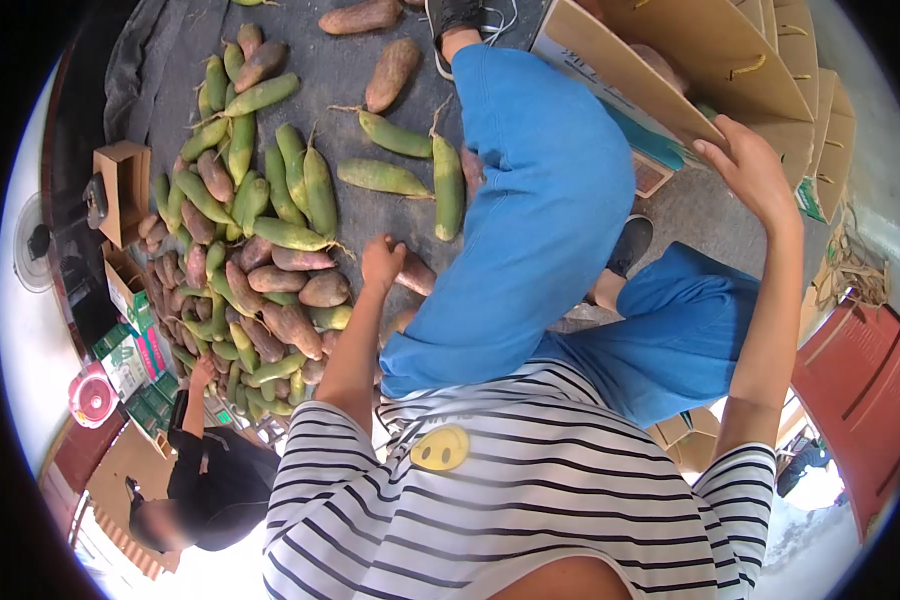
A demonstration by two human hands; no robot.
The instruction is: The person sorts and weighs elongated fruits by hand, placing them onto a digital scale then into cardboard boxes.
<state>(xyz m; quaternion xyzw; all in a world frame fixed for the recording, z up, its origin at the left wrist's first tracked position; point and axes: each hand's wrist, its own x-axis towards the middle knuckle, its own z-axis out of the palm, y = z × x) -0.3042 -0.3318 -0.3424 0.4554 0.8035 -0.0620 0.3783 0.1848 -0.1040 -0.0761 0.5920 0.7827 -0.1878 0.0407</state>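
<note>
My left hand point(378, 262) is closed at the right edge of the pile, its fingers curled. A soil-covered reddish-brown root point(417, 274) shows just beside it; whether the fingers hold it or anything else is hidden. Long green radishes point(288, 180) and reddish-brown roots point(288, 330) lie heaped on the left. Several more lie loose ahead, among them an upright green radish point(448, 188). On the right, my right hand point(752, 172) grips the rim of an open cardboard box point(620, 75), thumb outside. Part of a root point(660, 68) shows inside that box.
More cardboard boxes with yellow cord handles point(796, 30) stand at the upper right. A dark sheet point(180, 60) lies under the produce. Another person point(220, 480) in black reaches into the pile at lower left. Red panels point(860, 370) stand far right.
</note>
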